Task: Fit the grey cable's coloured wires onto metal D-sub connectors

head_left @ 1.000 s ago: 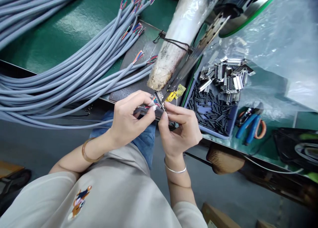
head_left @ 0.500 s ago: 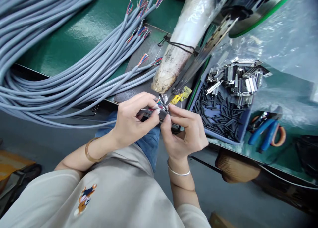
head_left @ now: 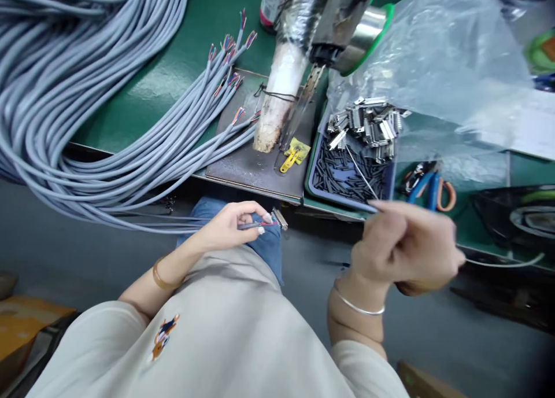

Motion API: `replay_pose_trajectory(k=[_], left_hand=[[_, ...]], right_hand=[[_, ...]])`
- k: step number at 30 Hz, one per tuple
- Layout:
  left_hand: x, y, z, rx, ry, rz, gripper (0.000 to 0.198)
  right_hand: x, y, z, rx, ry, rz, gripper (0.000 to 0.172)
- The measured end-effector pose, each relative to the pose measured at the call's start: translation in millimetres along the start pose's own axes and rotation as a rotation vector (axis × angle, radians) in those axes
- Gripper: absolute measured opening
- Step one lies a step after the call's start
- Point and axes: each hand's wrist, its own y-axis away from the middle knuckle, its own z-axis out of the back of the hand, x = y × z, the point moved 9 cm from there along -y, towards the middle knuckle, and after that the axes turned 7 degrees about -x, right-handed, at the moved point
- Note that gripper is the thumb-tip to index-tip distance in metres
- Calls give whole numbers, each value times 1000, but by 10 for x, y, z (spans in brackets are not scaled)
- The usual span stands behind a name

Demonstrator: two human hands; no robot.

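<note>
My left hand (head_left: 234, 227) is closed in a pinch on the end of a grey cable (head_left: 249, 226), above my lap. Thin coloured wires run from its end to a metal multi-pin connector (head_left: 280, 218), which sticks out past my fingertips. My right hand (head_left: 407, 244), blurred by motion, is curled in front of the blue tray (head_left: 333, 196). A thin silvery rod or wire (head_left: 362, 172) slants from its fingertips over the tray; its exact kind is unclear. Black sleeve pieces (head_left: 347, 178) and a pile of metal connectors (head_left: 373, 123) fill the tray.
Many grey cables (head_left: 143, 137) with stripped ends spread over the left of the green bench. A soldering iron (head_left: 310, 88) slants down beside a wrapped white tube (head_left: 277, 106), over a dark board (head_left: 260, 169). Blue-handled pliers (head_left: 427, 190) lie right of the tray.
My right hand has left the connector and moved right, to the tray's front, with the thin rod at its fingertips. My left hand has drawn the cable and connector back from the iron.
</note>
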Motion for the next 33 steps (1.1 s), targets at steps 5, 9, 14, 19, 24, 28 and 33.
replay_pose_trajectory(k=[5,9,14,19,24,28,33], left_hand=[[175,136,25,142,285,185,43],[-115,182,-133,349,228,186,47],[-522,51,-205,276,246,57,35],[-354,-229,78,-91,459,-37,34],[-125,-312,237,-256,464,-48,40],[-148,-265,216,-300,359,-47,43],[-208,-208,175,-325,247,-87,41]], right_hand=[[-484,-287,-522,369,190,-16,22],[-828,-403,-864,465,149,-68,5],[-987,-504,-1019,531,82,-62,23],[-949,-505,-688,259,-63,-210,21],[-332,-131,-372,133,-507,-364,9],[218,162,-555,361,-628,-352,9],[337,201,-630,322,-544,-280,15]])
